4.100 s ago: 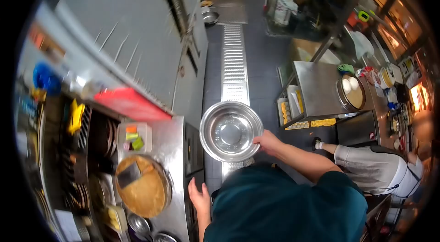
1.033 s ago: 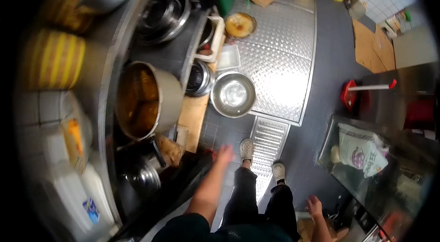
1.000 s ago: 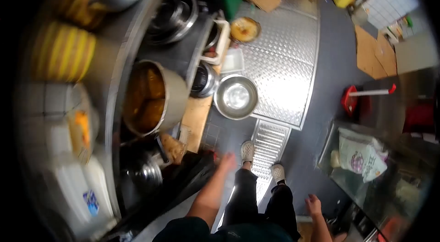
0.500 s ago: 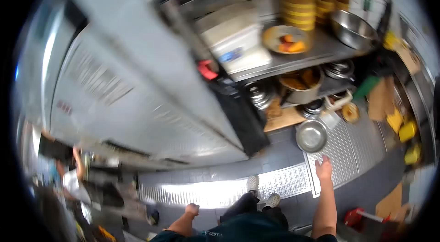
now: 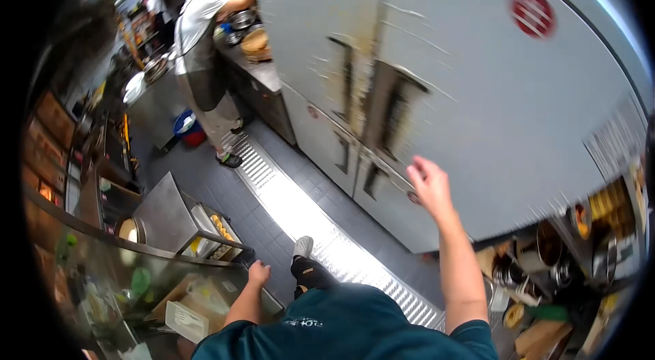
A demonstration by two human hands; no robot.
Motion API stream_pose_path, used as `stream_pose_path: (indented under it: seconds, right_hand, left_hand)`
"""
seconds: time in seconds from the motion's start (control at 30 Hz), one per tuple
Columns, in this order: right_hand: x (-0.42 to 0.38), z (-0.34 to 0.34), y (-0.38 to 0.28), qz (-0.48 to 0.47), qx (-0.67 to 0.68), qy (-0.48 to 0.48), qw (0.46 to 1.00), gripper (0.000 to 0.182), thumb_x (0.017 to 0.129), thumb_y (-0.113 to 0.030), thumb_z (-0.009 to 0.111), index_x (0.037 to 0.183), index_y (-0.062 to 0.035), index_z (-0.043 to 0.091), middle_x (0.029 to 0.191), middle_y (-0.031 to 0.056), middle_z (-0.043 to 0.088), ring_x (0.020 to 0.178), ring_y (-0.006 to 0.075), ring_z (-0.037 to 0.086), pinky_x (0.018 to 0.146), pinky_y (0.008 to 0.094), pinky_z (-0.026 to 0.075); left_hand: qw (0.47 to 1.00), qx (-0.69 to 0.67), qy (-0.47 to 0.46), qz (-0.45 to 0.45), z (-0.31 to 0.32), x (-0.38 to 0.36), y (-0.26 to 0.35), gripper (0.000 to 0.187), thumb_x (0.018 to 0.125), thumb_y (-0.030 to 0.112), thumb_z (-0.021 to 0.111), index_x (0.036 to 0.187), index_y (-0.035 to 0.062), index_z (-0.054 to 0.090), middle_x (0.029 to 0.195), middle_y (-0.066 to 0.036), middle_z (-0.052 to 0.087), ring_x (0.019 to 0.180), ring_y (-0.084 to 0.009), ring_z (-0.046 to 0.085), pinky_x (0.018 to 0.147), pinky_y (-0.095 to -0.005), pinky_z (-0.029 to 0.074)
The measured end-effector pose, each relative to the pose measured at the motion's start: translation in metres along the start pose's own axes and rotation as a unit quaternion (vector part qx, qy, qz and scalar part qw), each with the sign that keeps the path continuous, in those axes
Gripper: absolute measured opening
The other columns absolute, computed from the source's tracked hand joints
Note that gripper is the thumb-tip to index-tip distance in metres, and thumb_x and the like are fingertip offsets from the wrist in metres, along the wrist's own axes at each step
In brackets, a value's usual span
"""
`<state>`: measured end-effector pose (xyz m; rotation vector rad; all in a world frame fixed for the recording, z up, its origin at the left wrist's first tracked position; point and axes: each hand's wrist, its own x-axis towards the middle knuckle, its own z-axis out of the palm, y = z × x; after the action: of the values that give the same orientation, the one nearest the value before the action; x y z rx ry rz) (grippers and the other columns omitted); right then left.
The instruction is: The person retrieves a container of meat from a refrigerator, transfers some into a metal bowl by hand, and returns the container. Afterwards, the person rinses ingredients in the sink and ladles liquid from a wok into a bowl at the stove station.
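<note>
My right hand (image 5: 428,183) is raised in front of the grey refrigerator doors (image 5: 471,121), its fingers apart and holding nothing. It appears near the lower door handles (image 5: 372,176); contact cannot be made out. My left hand (image 5: 258,273) hangs low on the left, beside the edge of a steel counter, with its fingers curled in; what it may hold is too small to tell. Between my arms, one shoe (image 5: 303,246) is on the metal floor grate (image 5: 334,241).
A co-worker (image 5: 203,39) in a blue cap stands at a worktop (image 5: 263,72) ahead. A low steel table (image 5: 167,213) with trays stands left, near a blue and red bucket (image 5: 187,127). Shelves with pots (image 5: 539,251) are at the lower right.
The view has swung left, so the refrigerator now fills the right side and the shelves sit at the lower right. My right hand is now in front of the refrigerator. The co-worker appears larger.
</note>
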<state>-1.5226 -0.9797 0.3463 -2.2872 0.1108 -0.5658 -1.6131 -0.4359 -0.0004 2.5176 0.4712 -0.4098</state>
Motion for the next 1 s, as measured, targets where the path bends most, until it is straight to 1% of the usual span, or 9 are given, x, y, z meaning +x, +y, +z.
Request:
stream_pose_path:
  seconds: [0.13, 0.2, 0.37, 0.6, 0.67, 0.73, 0.83, 0.9, 1.0]
  right_hand:
    - [0.14, 0.098, -0.015, 0.053, -0.014, 0.14, 0.989, 0.057, 0.096, -0.041, 0.065, 0.128, 0.0058, 0.059, 0.11, 0.0251, 0.07, 0.097, 0.0343, 0.071, 0.086, 0.0427, 0.054]
    - [0.173, 0.127, -0.023, 0.082, -0.113, 0.223, 0.965, 0.058, 0.094, -0.048, 0.064, 0.11, 0.0079, 0.063, 0.1, 0.0292, 0.07, 0.095, 0.0447, 0.068, 0.085, 0.0493, 0.052]
    - [0.205, 0.143, -0.055, 0.23, -0.202, 0.244, 0.92, 0.056, 0.095, -0.05, 0.063, 0.089, 0.0052, 0.063, 0.091, 0.0296, 0.068, 0.086, 0.0482, 0.066, 0.077, 0.0513, 0.051]
    - [0.019, 0.144, -0.131, 0.246, -0.107, 0.154, 0.951, 0.039, 0.095, -0.035, 0.068, 0.106, 0.0028, 0.066, 0.088, 0.0264, 0.07, 0.081, 0.044, 0.068, 0.073, 0.0467, 0.053]
    - [-0.056, 0.139, -0.147, 0.235, -0.086, 0.104, 0.963, 0.036, 0.098, -0.03, 0.063, 0.119, -0.0007, 0.065, 0.106, 0.0226, 0.071, 0.098, 0.039, 0.069, 0.087, 0.0449, 0.053]
    - [-0.138, 0.13, -0.149, -0.022, -0.518, -0.036, 0.854, 0.029, 0.097, -0.018, 0.059, 0.121, -0.0029, 0.068, 0.119, 0.0159, 0.067, 0.114, 0.0299, 0.061, 0.102, 0.0477, 0.046]
    - [-0.227, 0.153, -0.155, 0.257, -0.341, 0.097, 0.899, 0.029, 0.097, -0.018, 0.059, 0.12, -0.0024, 0.068, 0.119, 0.0164, 0.067, 0.113, 0.0304, 0.061, 0.102, 0.0476, 0.046]
    - [-0.272, 0.176, -0.158, 0.431, -0.221, 0.227, 0.845, 0.029, 0.097, -0.017, 0.059, 0.12, -0.0021, 0.068, 0.119, 0.0168, 0.067, 0.113, 0.0308, 0.061, 0.102, 0.0476, 0.046]
    - [-0.323, 0.211, -0.152, 0.534, -0.209, 0.333, 0.748, 0.029, 0.097, -0.017, 0.059, 0.119, -0.0016, 0.068, 0.119, 0.0173, 0.066, 0.113, 0.0313, 0.061, 0.102, 0.0476, 0.046]
  left_hand:
    - [1.0, -0.014, -0.004, -0.02, -0.034, 0.123, -0.041, 0.043, 0.083, 0.028, 0.069, 0.113, -0.0026, 0.068, 0.113, -0.025, 0.07, 0.109, -0.0394, 0.066, 0.094, -0.0437, 0.053]
    - [0.999, -0.034, -0.013, -0.028, -0.058, 0.164, -0.05, 0.043, 0.084, 0.027, 0.068, 0.115, -0.003, 0.067, 0.112, -0.025, 0.07, 0.109, -0.0395, 0.066, 0.094, -0.0436, 0.053]
    - [0.996, -0.068, -0.011, 0.056, -0.128, 0.233, -0.021, 0.035, 0.085, 0.02, 0.066, 0.11, -0.0042, 0.068, 0.102, -0.027, 0.071, 0.099, -0.0415, 0.069, 0.089, -0.0452, 0.054]
    - [0.937, -0.143, -0.073, 0.312, -0.128, 0.27, 0.159, 0.029, 0.089, 0.01, 0.063, 0.113, -0.007, 0.065, 0.105, -0.026, 0.069, 0.094, -0.0414, 0.068, 0.085, -0.0458, 0.054]
    - [0.9, -0.185, -0.121, 0.375, -0.111, 0.272, 0.225, 0.031, 0.091, 0.009, 0.063, 0.117, -0.0075, 0.063, 0.109, -0.025, 0.067, 0.101, -0.0393, 0.066, 0.089, -0.0446, 0.053]
    - [0.85, -0.188, -0.174, 0.46, -0.127, 0.245, 0.307, 0.033, 0.091, 0.009, 0.065, 0.121, -0.0054, 0.062, 0.114, -0.024, 0.066, 0.102, -0.0391, 0.065, 0.089, -0.0448, 0.053]
    - [0.757, -0.167, -0.211, 0.595, -0.143, 0.196, 0.405, 0.034, 0.09, 0.008, 0.066, 0.122, -0.0028, 0.062, 0.12, -0.023, 0.065, 0.109, -0.0413, 0.063, 0.095, -0.0435, 0.052]
    - [0.681, -0.158, -0.193, 0.689, -0.152, 0.161, 0.466, 0.036, 0.088, 0.007, 0.068, 0.122, -0.0029, 0.062, 0.122, -0.022, 0.064, 0.111, -0.0414, 0.062, 0.097, -0.0432, 0.051]
    - [0.585, -0.156, -0.163, 0.779, -0.16, 0.109, 0.541, 0.04, 0.085, 0.005, 0.071, 0.123, -0.0038, 0.061, 0.124, -0.022, 0.064, 0.114, -0.0403, 0.06, 0.098, -0.0436, 0.05]
